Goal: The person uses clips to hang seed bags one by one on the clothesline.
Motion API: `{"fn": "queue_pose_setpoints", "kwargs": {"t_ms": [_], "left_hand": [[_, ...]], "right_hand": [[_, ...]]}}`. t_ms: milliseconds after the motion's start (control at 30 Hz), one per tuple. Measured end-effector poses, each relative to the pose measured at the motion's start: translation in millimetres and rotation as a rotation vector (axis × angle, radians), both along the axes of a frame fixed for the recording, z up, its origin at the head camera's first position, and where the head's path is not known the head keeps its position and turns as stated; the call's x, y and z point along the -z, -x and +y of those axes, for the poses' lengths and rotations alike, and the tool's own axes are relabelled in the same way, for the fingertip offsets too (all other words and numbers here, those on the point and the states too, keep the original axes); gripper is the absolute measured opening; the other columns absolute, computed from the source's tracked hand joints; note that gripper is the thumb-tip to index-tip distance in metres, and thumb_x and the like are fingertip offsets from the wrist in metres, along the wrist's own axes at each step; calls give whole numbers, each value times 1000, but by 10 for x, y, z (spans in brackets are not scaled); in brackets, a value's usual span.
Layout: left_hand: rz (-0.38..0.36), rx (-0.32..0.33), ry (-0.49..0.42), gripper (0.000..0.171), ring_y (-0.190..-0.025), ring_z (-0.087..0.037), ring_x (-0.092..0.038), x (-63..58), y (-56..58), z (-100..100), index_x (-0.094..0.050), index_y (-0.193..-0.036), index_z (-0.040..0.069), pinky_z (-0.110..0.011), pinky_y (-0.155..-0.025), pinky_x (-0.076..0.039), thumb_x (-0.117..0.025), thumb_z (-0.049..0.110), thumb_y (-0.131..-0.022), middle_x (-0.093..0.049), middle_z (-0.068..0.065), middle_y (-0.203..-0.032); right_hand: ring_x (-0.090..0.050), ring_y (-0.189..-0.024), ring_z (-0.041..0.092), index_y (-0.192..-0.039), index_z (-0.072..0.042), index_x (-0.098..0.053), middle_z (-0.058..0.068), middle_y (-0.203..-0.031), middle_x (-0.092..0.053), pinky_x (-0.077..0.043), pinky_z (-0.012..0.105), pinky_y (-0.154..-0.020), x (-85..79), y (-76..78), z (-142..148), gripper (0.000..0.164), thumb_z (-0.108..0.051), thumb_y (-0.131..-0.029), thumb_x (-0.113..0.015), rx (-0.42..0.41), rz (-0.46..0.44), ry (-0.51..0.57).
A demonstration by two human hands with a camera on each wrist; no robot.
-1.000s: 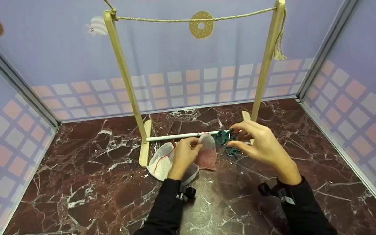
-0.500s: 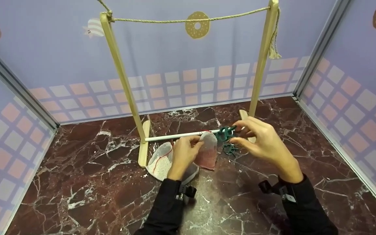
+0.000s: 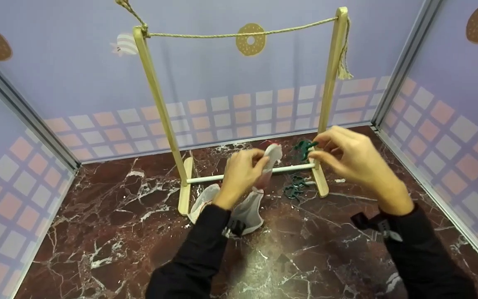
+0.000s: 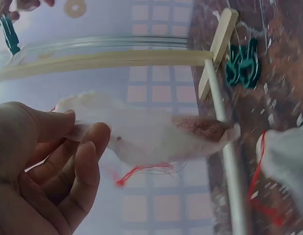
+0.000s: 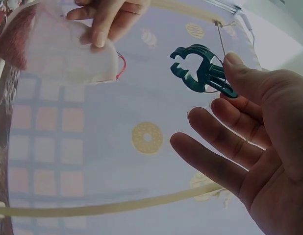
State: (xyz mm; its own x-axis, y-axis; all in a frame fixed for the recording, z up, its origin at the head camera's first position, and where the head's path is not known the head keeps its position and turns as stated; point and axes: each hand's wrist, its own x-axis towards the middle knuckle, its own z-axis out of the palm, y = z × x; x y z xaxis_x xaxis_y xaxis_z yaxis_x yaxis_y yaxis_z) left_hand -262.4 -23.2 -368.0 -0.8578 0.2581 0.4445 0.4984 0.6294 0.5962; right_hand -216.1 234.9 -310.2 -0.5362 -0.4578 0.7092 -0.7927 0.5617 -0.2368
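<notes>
- Pouch (image 3: 273,154), pale and see-through with reddish contents, hangs tilted from the left hand (image 3: 241,172), thumb and fingers pinching its end; lower part crosses before the white rod (image 3: 293,169).
- Right hand (image 3: 357,151) pinches a green clip (image 5: 206,71) by its handles; clip and pouch apart.
- More green clips (image 3: 292,192) on marbled tabletop (image 3: 139,249), near stand's right foot (image 3: 320,182).
- Two other pouches (image 3: 250,212) lie by the left forearm.
- Rope (image 3: 206,36) spans the posts above.
</notes>
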Motion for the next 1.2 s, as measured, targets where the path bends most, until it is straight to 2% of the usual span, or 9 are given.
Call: {"fn": "queue_pose_setpoints", "kwargs": {"t_ms": [133,300,400,567,633,800,933,1067,1200], "left_hand": [[-28,31,23,16,-65,-9,-62,-296,70,31,-72,-100,10,-21,-57,-51,-67,20,-90,-72,-3,-91],[-62,55,15,15,-75,-10,-64,-621,163,93,-71,-101,10,-21,-65,-53,-66,19,-90,-71,-4,-96],[-65,61,32,17,-79,-10,-65,-762,212,136,-70,-103,10,-22,-69,-54,-65,20,-91,-71,-4,-99],[-40,58,11,18,-81,-13,-66,-913,294,175,-69,-106,8,-22,-68,-55,-63,18,-92,-70,-7,-101],[-3,46,-5,18,-80,-12,-66,-960,330,189,-70,-105,9,-22,-67,-54,-63,19,-92,-71,-6,-100],[31,35,-126,16,-76,-9,-65,-1067,410,235,-72,-101,11,-21,-66,-53,-67,21,-90,-71,-1,-95],[21,38,-217,15,-77,-8,-63,-1174,471,253,-72,-100,12,-22,-70,-51,-68,22,-89,-70,3,-91],[57,-24,-185,15,-76,-7,-62,-1289,535,216,-73,-99,15,-23,-72,-48,-68,23,-89,-70,5,-90],[117,-97,-77,15,-74,-4,-60,-1375,587,165,-74,-99,18,-24,-73,-46,-68,26,-89,-71,8,-89]], "right_hand": [[-61,-69,6,-93,-4,-66,0,-83,-65,-49,10,-64,-194,38,25,17,-16,-84,-72,12,48,-16],[-62,-66,11,-86,-2,-67,5,-80,-66,-46,7,-64,-441,93,41,12,-11,-81,-74,30,140,15],[-61,-63,12,-83,-2,-67,7,-79,-66,-44,6,-62,-558,119,48,12,-10,-80,-75,53,169,32],[-60,-63,11,-83,-1,-67,7,-80,-67,-44,6,-61,-696,184,42,14,-14,-82,-72,105,173,24],[-59,-62,10,-84,-1,-68,7,-81,-67,-43,5,-60,-746,223,37,15,-16,-84,-71,130,180,9],[-57,-60,10,-85,-2,-69,7,-81,-67,-40,4,-56,-860,333,40,17,-19,-84,-70,166,187,-2],[-57,-60,11,-84,-1,-69,9,-81,-66,-39,4,-56,-960,419,63,18,-19,-84,-71,193,178,18],[-54,-59,9,-82,-1,-69,8,-80,-66,-39,5,-54,-1083,511,53,21,-23,-85,-71,231,207,15],[-51,-59,6,-83,-1,-69,8,-82,-66,-37,5,-54,-1213,612,10,25,-26,-86,-69,264,214,-1]]}}
